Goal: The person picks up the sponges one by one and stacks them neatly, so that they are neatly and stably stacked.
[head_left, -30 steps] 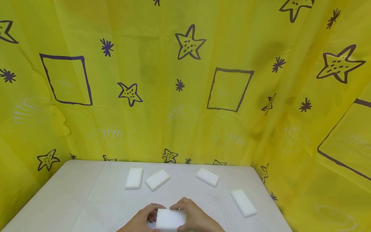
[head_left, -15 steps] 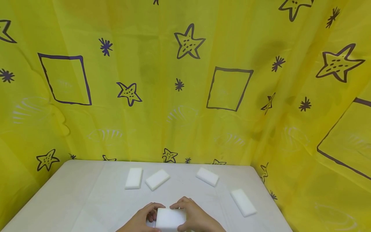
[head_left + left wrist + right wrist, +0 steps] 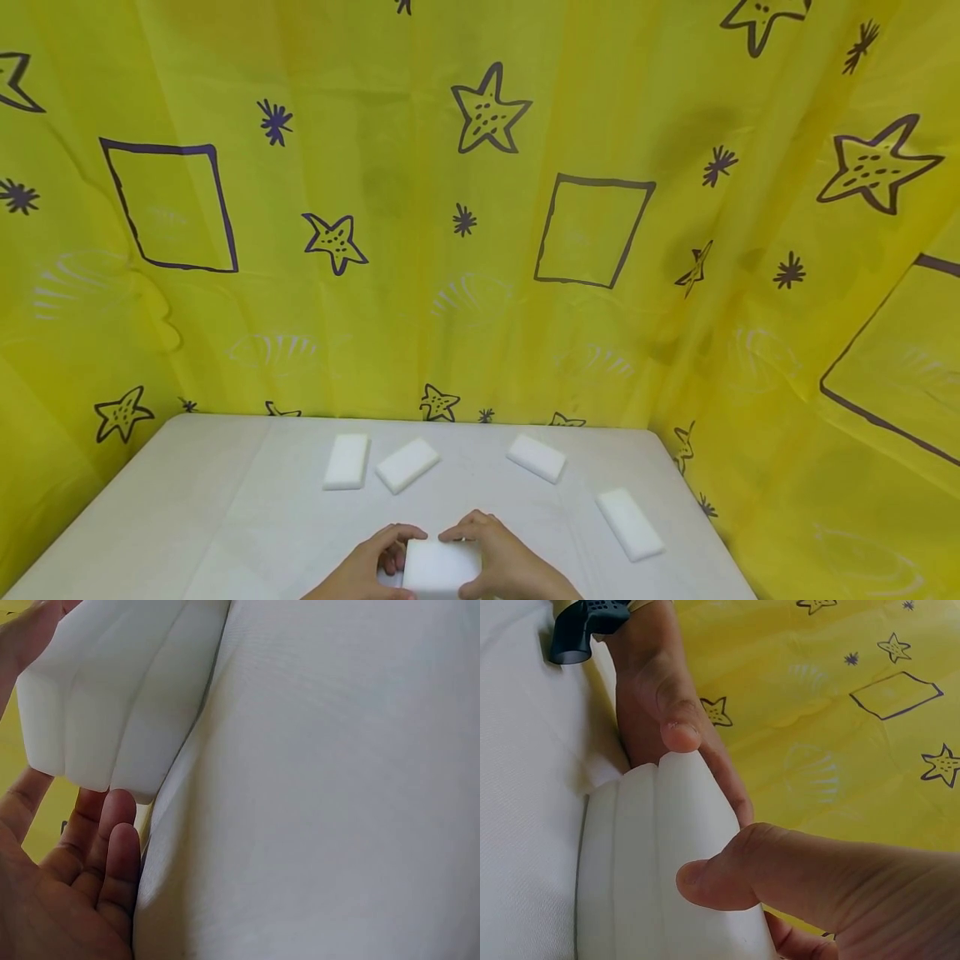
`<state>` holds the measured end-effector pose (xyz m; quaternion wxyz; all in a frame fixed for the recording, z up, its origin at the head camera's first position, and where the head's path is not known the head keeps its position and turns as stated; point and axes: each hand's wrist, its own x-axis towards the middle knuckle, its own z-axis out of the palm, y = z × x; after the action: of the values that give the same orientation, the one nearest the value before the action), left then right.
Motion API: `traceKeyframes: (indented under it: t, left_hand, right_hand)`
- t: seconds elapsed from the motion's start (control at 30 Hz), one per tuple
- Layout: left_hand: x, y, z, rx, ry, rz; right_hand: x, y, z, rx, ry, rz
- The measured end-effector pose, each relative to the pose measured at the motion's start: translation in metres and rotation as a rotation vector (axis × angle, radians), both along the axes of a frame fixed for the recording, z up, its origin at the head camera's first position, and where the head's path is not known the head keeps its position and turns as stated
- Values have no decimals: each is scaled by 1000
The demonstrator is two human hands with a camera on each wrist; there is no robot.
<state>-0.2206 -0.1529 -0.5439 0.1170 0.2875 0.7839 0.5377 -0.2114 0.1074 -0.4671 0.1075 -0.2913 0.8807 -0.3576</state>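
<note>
On the surface [image 3: 217, 508], left hand [image 3: 367, 568] and right hand [image 3: 513, 565] gripped a three-block stack [image 3: 441, 568] from either side, seemingly squaring it; the next move likely called for an even release, with four loose blocks [image 3: 630, 525] lying farther out.

Smooth, matt, foam-like blocks [image 3: 442, 568]

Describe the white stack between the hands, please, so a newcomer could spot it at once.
In front of the yellow curtain is a pale table. At the head view's bottom edge, the left hand and right hand hold a white stack. Unlike the four single white blocks beyond it, it is three layers thick.
</note>
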Motion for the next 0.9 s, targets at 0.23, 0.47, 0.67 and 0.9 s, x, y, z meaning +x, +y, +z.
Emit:
traceKeyframes:
  t: [0.23, 0.47, 0.67, 0.9]
  left_hand:
    - [1, 0, -1, 24, -1, -3]
    - [2, 0, 0, 52, -7, -14]
    - [3, -1, 1, 50, -15, -12]
    - [3, 1, 3, 30, -22, 2]
  right_hand:
    - [-1, 0, -1, 5, 1, -1]
    - [-1, 0, -2, -6, -13, 0]
    - [0, 0, -1, -7, -22, -3]
    - [0, 0, -1, 14, -31, -19]
